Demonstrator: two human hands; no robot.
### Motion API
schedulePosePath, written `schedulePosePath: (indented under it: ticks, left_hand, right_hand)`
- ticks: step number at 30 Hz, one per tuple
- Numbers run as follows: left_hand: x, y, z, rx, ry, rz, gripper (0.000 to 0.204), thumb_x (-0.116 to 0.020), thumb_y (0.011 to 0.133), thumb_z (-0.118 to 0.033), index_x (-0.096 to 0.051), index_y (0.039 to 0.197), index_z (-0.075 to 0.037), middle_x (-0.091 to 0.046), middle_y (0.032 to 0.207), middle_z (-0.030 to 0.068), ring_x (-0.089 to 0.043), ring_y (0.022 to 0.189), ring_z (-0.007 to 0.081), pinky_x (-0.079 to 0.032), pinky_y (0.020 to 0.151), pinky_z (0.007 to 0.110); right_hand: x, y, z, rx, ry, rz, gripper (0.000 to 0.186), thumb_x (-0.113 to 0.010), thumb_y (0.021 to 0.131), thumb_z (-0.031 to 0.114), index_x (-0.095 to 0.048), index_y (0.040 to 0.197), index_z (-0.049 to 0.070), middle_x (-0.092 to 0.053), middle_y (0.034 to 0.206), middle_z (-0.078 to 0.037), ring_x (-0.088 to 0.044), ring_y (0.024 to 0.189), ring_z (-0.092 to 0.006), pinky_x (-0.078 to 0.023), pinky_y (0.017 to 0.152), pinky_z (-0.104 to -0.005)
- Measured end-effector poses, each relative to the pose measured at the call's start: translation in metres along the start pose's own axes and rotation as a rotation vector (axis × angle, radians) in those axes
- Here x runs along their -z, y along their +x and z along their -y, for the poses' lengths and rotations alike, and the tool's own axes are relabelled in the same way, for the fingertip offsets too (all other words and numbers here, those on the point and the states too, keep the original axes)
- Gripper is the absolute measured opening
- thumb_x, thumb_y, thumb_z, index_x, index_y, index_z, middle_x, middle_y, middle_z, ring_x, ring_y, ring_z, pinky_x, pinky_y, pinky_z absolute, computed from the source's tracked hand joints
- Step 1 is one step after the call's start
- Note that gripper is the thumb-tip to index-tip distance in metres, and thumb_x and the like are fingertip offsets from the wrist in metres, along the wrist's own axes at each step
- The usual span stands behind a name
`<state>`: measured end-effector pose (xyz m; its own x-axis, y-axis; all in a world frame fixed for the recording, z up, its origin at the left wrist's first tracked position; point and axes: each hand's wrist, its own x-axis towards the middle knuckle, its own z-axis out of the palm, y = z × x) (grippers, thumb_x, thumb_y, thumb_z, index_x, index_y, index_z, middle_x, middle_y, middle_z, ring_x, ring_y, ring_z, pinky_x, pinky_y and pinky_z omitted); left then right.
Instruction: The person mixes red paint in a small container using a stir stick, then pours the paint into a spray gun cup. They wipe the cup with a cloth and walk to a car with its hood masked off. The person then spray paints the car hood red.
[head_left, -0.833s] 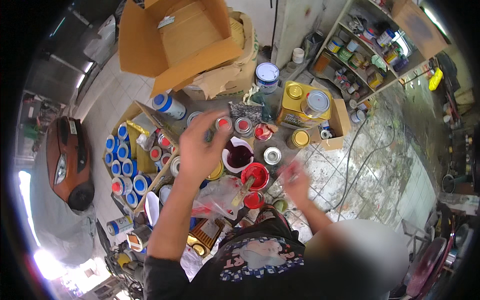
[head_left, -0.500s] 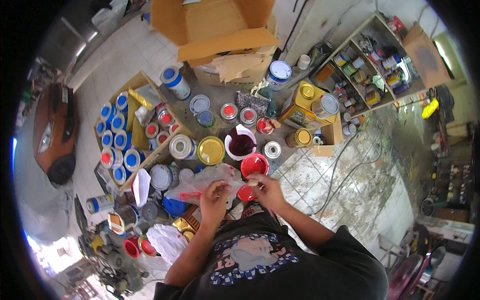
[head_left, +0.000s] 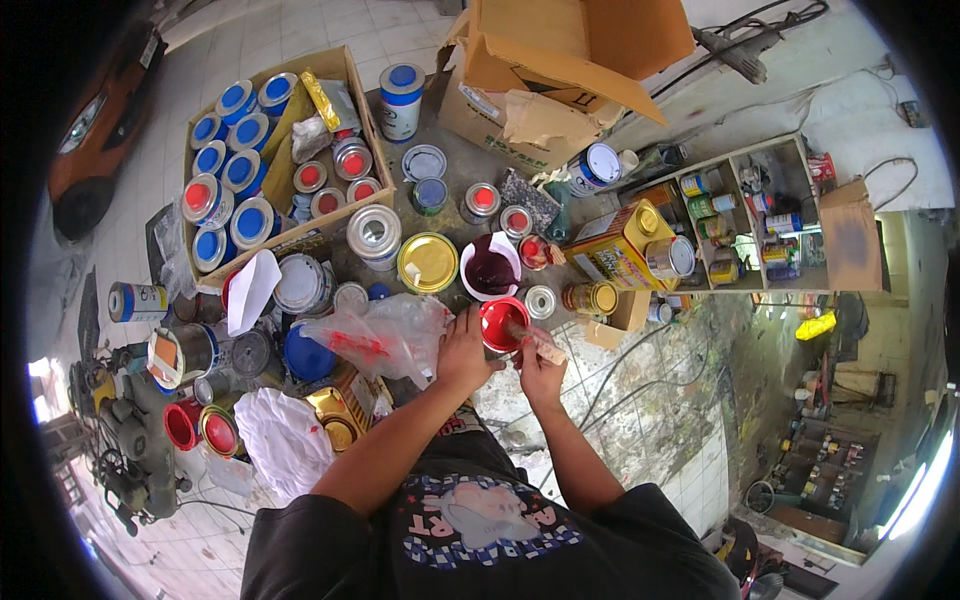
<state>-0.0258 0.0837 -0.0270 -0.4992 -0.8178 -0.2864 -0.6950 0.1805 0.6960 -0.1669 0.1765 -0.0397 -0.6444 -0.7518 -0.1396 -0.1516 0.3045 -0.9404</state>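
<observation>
**Hands at a small can of red paint**

Cluttered floor space in a paint workshop fills the view, crowded with tins, lids and boxes. Both hands meet at a small open can of red paint (head_left: 503,322). The left hand (head_left: 464,350) has its fingers curled against the can's near-left side, gripping it. The right hand (head_left: 541,368) sits just right of the can, fingers closed around a pale stick (head_left: 533,340) whose tip reaches over the can's rim into the red.

Just beyond the fingers stands a white cup of dark maroon paint (head_left: 490,270), with a yellow lid (head_left: 428,262) to its left. A crumpled clear plastic bag (head_left: 385,335) smeared with red lies just left of the left hand. Farther left, a cardboard box (head_left: 352,75) holds blue- and red-lidded cans.
</observation>
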Motion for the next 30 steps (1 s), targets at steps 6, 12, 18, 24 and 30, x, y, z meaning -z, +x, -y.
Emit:
schedulePosePath:
  ticks: [6, 12, 18, 24, 30]
  left_hand:
    - [-0.021, 0.008, 0.014, -0.021, -0.055, -0.059, 0.108, -0.096, 0.064, -0.026, -0.036, 0.151, -0.008, -0.049, 0.148, 0.0184, -0.048, 0.139, 0.041, -0.046, 0.106, 0.054]
    - [-0.017, 0.011, 0.011, -0.058, -0.065, -0.136, 0.102, -0.095, 0.063, -0.027, -0.04, 0.147, -0.006, -0.049, 0.145, 0.0194, -0.05, 0.134, 0.0422, -0.047, 0.104, 0.055]
    - [-0.019, 0.011, 0.013, -0.087, -0.033, -0.149, 0.104, -0.096, 0.063, -0.026, -0.04, 0.149, -0.006, -0.049, 0.145, 0.0193, -0.048, 0.136, 0.0423, -0.044, 0.107, 0.054]
    - [-0.012, 0.012, 0.011, -0.087, -0.023, -0.096, 0.104, -0.096, 0.063, -0.024, -0.039, 0.149, -0.007, -0.049, 0.145, 0.0184, -0.047, 0.137, 0.0421, -0.043, 0.11, 0.054]
    - [-0.01, 0.012, 0.01, -0.078, -0.017, -0.087, 0.1, -0.095, 0.063, -0.023, -0.041, 0.146, -0.007, -0.05, 0.143, 0.0176, -0.049, 0.135, 0.0416, -0.043, 0.11, 0.054]
  right_hand:
    - [0.01, 0.023, 0.001, -0.045, 0.078, 0.084, 0.02, -0.063, 0.104, 0.011, -0.066, 0.119, -0.003, -0.067, 0.079, -0.003, -0.063, 0.061, -0.0092, -0.049, 0.053, -0.0245]
    - [0.021, 0.043, 0.011, 0.112, -0.092, 0.2, 0.018, -0.061, 0.103, 0.007, -0.071, 0.117, 0.001, -0.068, 0.076, 0.0, -0.063, 0.061, -0.0079, -0.05, 0.055, -0.0277]
    - [0.029, 0.055, 0.021, 0.071, -0.304, 0.27, 0.017, -0.067, 0.099, 0.015, -0.075, 0.11, 0.005, -0.075, 0.079, -0.014, -0.073, 0.068, -0.0191, -0.055, 0.064, -0.034]
    - [0.023, 0.061, 0.024, 0.334, -0.31, 0.261, 0.016, -0.067, 0.099, 0.016, -0.075, 0.11, 0.007, -0.075, 0.086, -0.018, -0.074, 0.074, -0.0296, -0.057, 0.066, -0.0381]
    - [0.025, 0.063, 0.036, 0.299, -0.447, 0.349, 0.017, -0.066, 0.099, 0.02, -0.075, 0.103, 0.007, -0.074, 0.084, -0.018, -0.072, 0.074, -0.0362, -0.057, 0.068, -0.043]
